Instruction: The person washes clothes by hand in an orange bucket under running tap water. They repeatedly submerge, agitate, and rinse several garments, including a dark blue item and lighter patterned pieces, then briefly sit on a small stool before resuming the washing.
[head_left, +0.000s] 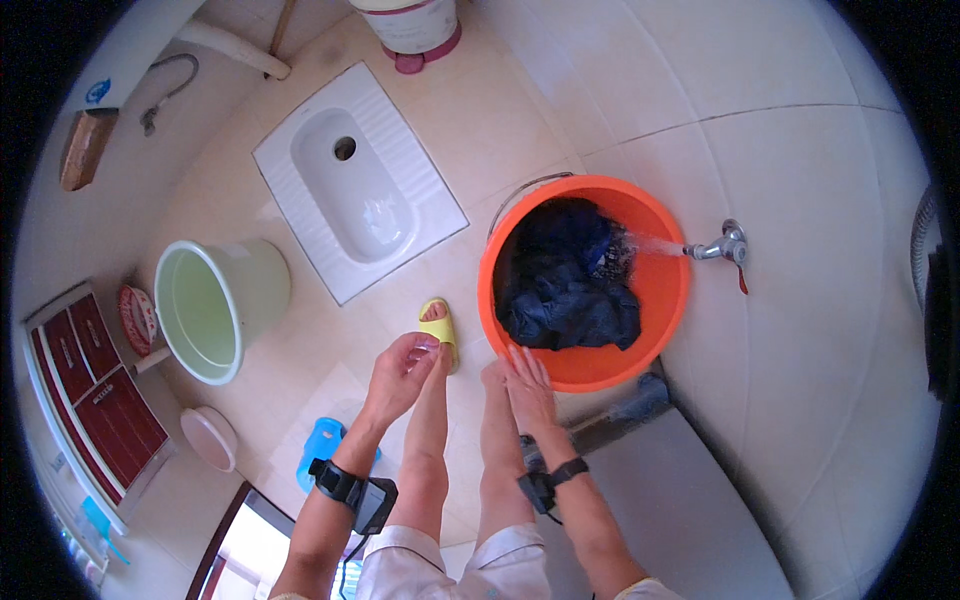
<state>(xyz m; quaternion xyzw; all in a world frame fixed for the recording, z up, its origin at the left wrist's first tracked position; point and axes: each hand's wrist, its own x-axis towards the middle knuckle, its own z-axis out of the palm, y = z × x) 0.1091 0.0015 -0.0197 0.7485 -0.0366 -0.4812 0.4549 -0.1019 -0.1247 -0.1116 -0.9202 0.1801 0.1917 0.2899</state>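
My left hand (401, 375) hangs over the floor with curled fingers, near the yellow slipper (441, 326) on my foot. A small translucent glint shows by its fingertips, too unclear to name. My right hand (529, 388) is by my knee, its extended fingertips at the near rim of an orange plastic bucket (656, 322); whether they touch the rim is unclear. Dark wet cloth (562, 300) lies in the bucket. Water sprays into it from a metal wall tap (724, 247) with a red-tipped handle.
A white squat toilet (375, 202) is set in the tiled floor. Left of it are a pale green bucket (262, 285), a pink basin (210, 439) and a dark red cabinet (112, 397). A blue plastic item (321, 450) lies on the floor. A grey surface (660, 495) stands at right.
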